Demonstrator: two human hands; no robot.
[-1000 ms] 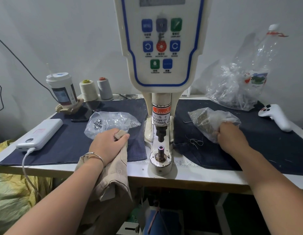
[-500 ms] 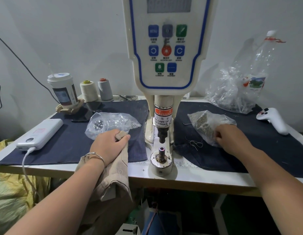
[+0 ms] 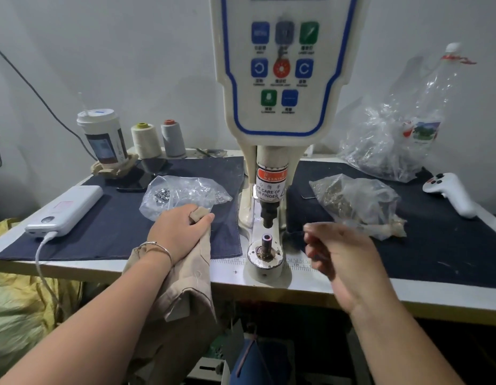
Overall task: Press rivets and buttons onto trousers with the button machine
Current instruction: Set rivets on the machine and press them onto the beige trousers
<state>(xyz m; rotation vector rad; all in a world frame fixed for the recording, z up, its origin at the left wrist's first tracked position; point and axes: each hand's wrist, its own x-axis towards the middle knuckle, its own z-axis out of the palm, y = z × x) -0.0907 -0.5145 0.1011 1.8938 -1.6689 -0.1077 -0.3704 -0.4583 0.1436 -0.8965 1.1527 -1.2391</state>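
Beside the die (image 3: 267, 239), the right hand (image 3: 344, 257) has left the bag (image 3: 355, 201).

Dim, even indoor light; wide-angle view with motion blur at one hand.

Soft shadow of the button machine (image 3: 280, 79) falls on the grey wall behind. A small bright glow sits beside its warning label. Glare flecks the clear plastic bags (image 3: 391, 145). The right hand (image 3: 344, 257) is smeared by motion, fingertips indistinct. Table edge (image 3: 74, 266) bows near the frame borders. Space under the table is dark.
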